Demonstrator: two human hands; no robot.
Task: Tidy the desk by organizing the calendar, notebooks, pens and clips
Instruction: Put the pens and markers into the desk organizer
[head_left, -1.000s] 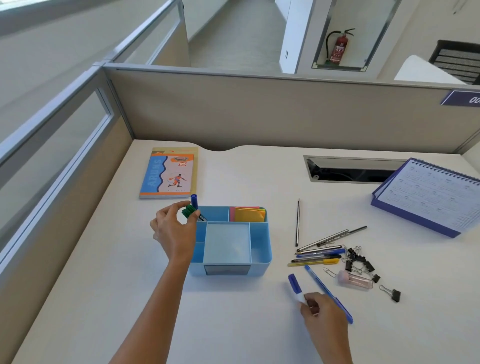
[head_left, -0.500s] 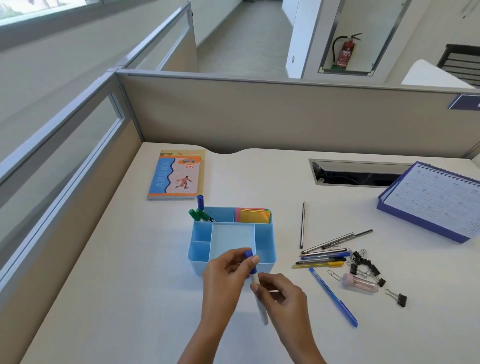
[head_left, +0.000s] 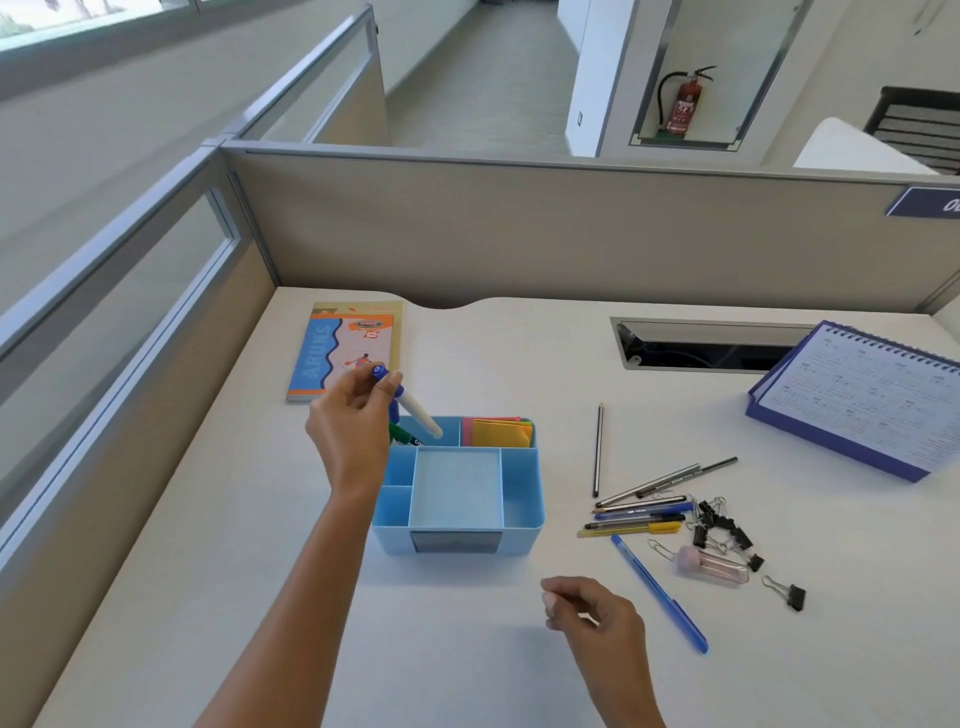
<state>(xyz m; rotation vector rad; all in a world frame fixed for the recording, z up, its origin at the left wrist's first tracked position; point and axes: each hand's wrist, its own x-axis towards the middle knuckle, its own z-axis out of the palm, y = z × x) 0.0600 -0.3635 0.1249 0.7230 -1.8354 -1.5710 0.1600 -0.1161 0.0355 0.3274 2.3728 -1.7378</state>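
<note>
My left hand (head_left: 356, 415) pinches a white marker with a blue cap (head_left: 415, 410) over the back left compartment of the light blue desk organizer (head_left: 522, 506). A green marker (head_left: 402, 435) stands in that compartment; coloured sticky notes (head_left: 501, 432) fill the one beside it. My right hand (head_left: 592, 613) hovers low over the desk in front of the organizer, fingers loosely curled and holding nothing. To its right lie a blue pen (head_left: 657, 592), a bunch of pens (head_left: 644, 512), a pencil (head_left: 598, 449), black binder clips (head_left: 724, 530) and a pink clip case (head_left: 714, 567). A notebook (head_left: 345, 349) lies at the back left. A purple calendar (head_left: 857, 397) lies at the right.
Grey partition walls (head_left: 519, 228) close the desk at the back and left. A cable slot (head_left: 701, 345) opens in the desktop behind the pens. Bare desktop stretches along the front edge.
My left hand took the blue-capped marker from my right hand and carried it up to the organizer's back left compartment. My right hand let go and drew back to the right.
</note>
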